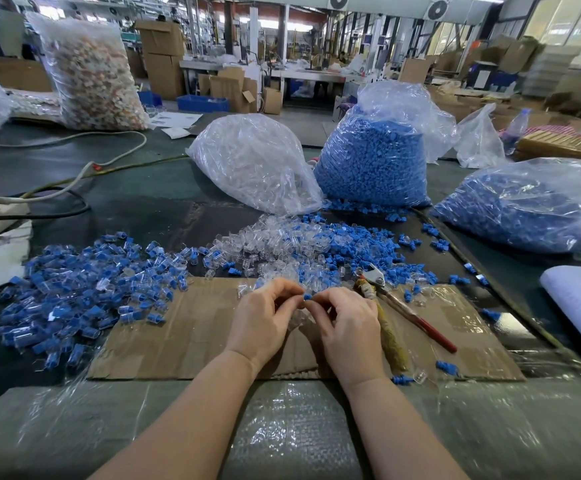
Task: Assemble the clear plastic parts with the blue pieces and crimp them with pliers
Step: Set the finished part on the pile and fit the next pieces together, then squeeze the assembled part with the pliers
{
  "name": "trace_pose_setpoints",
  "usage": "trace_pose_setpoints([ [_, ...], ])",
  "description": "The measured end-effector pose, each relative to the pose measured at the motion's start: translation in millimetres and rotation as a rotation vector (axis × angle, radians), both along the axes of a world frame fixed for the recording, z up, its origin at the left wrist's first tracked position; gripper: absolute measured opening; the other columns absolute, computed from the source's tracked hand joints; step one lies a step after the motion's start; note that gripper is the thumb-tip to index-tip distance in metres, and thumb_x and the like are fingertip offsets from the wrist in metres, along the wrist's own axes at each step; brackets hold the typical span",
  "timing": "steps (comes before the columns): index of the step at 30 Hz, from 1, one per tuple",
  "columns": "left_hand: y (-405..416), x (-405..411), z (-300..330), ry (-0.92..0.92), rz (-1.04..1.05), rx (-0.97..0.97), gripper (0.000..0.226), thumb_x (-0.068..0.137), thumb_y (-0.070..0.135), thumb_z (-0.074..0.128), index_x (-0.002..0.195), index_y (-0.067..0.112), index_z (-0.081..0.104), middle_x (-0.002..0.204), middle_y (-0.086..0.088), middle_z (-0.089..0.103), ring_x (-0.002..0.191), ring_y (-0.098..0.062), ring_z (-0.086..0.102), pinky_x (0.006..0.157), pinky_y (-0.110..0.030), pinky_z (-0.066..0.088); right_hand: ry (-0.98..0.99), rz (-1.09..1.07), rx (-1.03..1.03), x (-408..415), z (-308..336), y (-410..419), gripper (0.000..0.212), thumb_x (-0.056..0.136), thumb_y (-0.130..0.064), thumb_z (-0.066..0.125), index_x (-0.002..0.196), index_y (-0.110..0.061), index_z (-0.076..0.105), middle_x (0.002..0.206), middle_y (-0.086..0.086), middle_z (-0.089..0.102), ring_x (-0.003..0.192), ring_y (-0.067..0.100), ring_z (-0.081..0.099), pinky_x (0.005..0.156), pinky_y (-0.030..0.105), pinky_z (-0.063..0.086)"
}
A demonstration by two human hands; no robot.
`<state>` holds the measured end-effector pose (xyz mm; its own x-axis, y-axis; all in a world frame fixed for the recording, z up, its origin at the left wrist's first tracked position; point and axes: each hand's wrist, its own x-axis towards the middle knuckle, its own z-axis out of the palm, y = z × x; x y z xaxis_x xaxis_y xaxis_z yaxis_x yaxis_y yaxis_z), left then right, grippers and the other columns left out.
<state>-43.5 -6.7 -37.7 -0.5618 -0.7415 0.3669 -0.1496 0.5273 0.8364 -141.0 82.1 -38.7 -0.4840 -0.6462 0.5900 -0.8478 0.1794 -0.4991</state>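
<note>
My left hand (265,318) and my right hand (346,327) meet over the cardboard sheet (185,337). Between their fingertips they pinch a small blue piece (307,296); a clear plastic part (298,318) shows below it between my palms, and which hand holds it I cannot tell. The pliers (403,303), with red and wrapped handles, lie on the cardboard just right of my right hand. Loose clear parts (271,244) and loose blue pieces (351,244) are heaped beyond my hands. A pile of assembled blue-and-clear pieces (85,292) lies to the left.
A bag of clear parts (254,161) and two bags of blue pieces (375,161) (531,206) stand at the back. Cables (57,188) cross the table at the left. White paper (580,299) lies at the right edge. Bubble wrap (292,431) covers the near edge.
</note>
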Motion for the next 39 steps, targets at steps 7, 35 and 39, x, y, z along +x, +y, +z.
trace_pose_setpoints([
  [7,-1,0,1,0.022,-0.003,0.058,0.029,0.087,0.006,0.061,0.082,0.035,0.061,0.076,0.014,0.067,0.074,0.004,0.063,0.07,-0.007,0.047,-0.014,0.135,0.0,1,4,2,0.02,0.083,-0.023,0.069,0.101,-0.015,0.07,0.085,-0.002,0.062,0.083,0.018,0.058,0.077,0.042,0.049],
  [35,-2,-6,5,-0.042,0.072,-0.025,0.019,0.083,0.013,0.068,0.08,0.03,0.062,0.074,0.01,0.064,0.07,-0.007,0.059,0.068,-0.018,0.051,-0.007,-0.462,0.441,-28,29,14,0.039,0.093,-0.036,0.046,0.129,-0.02,0.046,0.128,0.006,0.048,0.119,0.022,0.042,0.098,0.036,0.033],
  [39,0,-10,8,-0.082,0.061,-0.106,0.007,0.084,0.015,0.066,0.089,0.021,0.066,0.083,0.003,0.064,0.077,-0.012,0.058,0.075,-0.03,0.052,-0.119,-0.533,0.866,-46,36,22,0.058,0.088,-0.046,0.046,0.135,-0.015,0.034,0.141,0.012,0.036,0.127,0.029,0.035,0.102,0.048,0.029],
])
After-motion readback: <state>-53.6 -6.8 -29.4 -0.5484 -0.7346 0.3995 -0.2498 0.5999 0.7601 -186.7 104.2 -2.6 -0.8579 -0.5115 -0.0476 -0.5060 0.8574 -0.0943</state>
